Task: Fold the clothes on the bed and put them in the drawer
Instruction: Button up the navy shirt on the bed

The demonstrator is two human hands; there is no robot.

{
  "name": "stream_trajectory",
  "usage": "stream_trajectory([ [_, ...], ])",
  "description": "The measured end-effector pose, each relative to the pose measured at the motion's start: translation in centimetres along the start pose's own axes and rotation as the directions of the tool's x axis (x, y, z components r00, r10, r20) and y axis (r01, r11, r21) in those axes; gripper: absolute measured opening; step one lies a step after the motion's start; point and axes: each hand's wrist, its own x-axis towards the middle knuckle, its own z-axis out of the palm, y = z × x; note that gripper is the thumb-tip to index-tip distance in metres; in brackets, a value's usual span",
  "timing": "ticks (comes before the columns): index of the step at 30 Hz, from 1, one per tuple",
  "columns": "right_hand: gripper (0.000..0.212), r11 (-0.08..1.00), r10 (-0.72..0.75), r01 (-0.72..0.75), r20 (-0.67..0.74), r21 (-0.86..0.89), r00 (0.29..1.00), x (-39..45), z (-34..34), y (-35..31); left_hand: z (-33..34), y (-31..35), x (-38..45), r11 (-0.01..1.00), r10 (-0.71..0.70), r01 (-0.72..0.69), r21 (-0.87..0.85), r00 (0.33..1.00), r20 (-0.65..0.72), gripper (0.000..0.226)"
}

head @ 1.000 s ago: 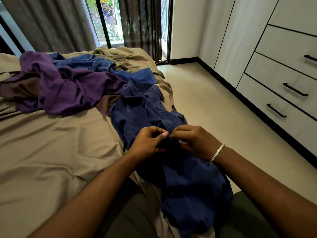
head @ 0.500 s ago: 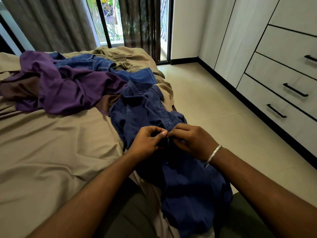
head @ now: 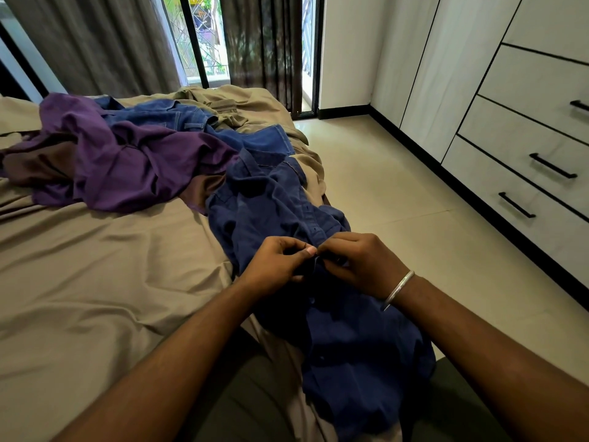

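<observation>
I judge the preparation step in hand: my left hand and right hand both pinch the placket of the dark blue shirt at lower centre, draped over the bed edge. Next comes flattening it; drawers at right stand closed.

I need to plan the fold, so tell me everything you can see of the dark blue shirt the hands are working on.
The dark blue shirt looks like soft woven cotton, with a collar at its far end and a buttoned placket down the middle. It lies crumpled and unfolded, running from the bed edge onto the person's lap. The left hand and right hand both pinch the placket at one spot, seemingly at a button. Its collar end touches the purple garment and blue jeans.
</observation>
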Motion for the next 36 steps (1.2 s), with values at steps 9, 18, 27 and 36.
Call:
stream_trajectory([
  [9,0.028,0.994,0.06,-0.06,0.0,0.092,0.998,-0.3,-0.4,-0.4,-0.1,0.0,-0.8,0.974,0.092,-0.085,0.21,0.995,-0.024,0.02],
  [18,0.021,0.885,0.311,-0.26,-0.074,0.387,0.948,-1.0,-0.3,-0.5,0.0,0.2,-0.5,0.993,0.078,-0.077,0.09,0.997,-0.007,0.007],
  [27,0.03,0.785,0.453,-0.369,-0.054,0.497,0.89,-0.7,-0.3,-1.0,-0.1,0.8,-0.5,0.997,-0.069,0.07,-0.011,0.991,0.117,0.014],
  [36,0.017,0.781,0.505,-0.393,-0.119,0.486,0.855,-1.6,1.3,-2.0,-0.5,0.6,-0.6,0.986,-0.161,0.149,0.075,0.969,0.189,0.01],
])
